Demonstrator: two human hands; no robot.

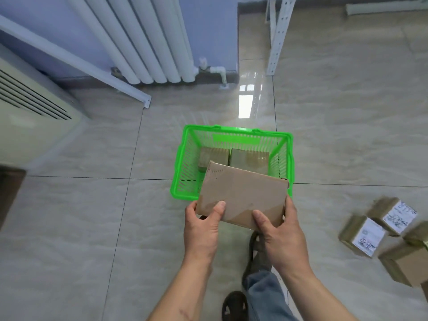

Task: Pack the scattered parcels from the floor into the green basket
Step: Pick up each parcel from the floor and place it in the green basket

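A flat brown cardboard parcel [243, 193] is held over the near edge of the green basket [183, 163]. My left hand [203, 225] grips its near left corner, thumb on top. My right hand [280, 235] grips the near right edge. Inside the basket lie two smaller taped parcels side by side, one on the left [213, 156] and one on the right [250, 158]. More parcels lie on the floor at the right: two with white labels [363, 235], [393, 214], and a plain brown one [407, 265].
A white radiator [148, 38] stands against the blue wall behind the basket. A cream air-conditioner unit [30, 117] fills the left side. A white metal shelf leg [275, 35] rises at the back right. My shoes and a jeans leg [261, 286] are below my hands.
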